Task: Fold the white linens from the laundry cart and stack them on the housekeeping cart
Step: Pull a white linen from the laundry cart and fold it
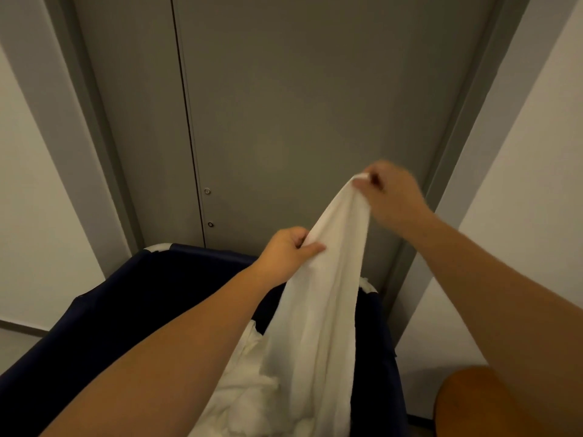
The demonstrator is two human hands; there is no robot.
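A white linen (321,304) hangs in a long bunch above the dark blue laundry cart (132,298). My right hand (391,190) pinches its top corner, raised in front of the door. Lower down, my left hand (288,252) grips the bunched cloth along its left edge, thumb across the front. The linen's lower end drops into the cart, where more crumpled white linens (246,389) lie. The housekeeping cart is not in view.
A grey double door (284,105) with a grey frame stands directly behind the laundry cart. White walls (34,200) close in on both sides. An orange-brown rounded object (463,405) shows at the bottom right corner.
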